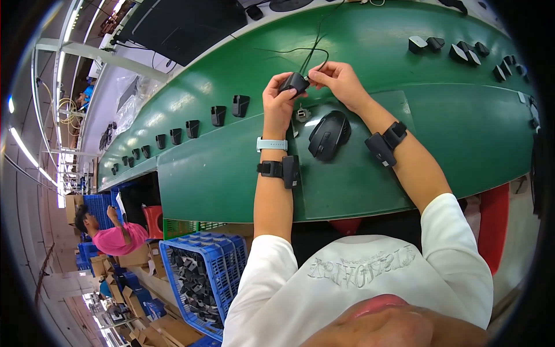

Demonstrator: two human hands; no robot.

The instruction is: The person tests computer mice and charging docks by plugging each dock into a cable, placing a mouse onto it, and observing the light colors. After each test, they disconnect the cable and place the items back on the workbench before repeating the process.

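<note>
My left hand [278, 95] grips a small black plastic device [295, 82] above the green bench. Its fingers are wrapped round the casing. Pinched in the fingertips of my right hand [338, 80] is the end of a black cable [325, 53], right at the device's edge. I cannot tell whether the plug sits inside the device or only touches it. Below the hands a black computer mouse [329, 136] lies on the mat. A small metal connector piece [302, 114] is just left of the mouse, near my left wrist.
Several similar black devices [218, 115] stand in a row along the bench's left side. More black pieces [458, 53] lie at the far right. A dark monitor [179, 26] is at the back left. Below left are a blue crate [241, 260] of black parts and a person in pink [124, 238].
</note>
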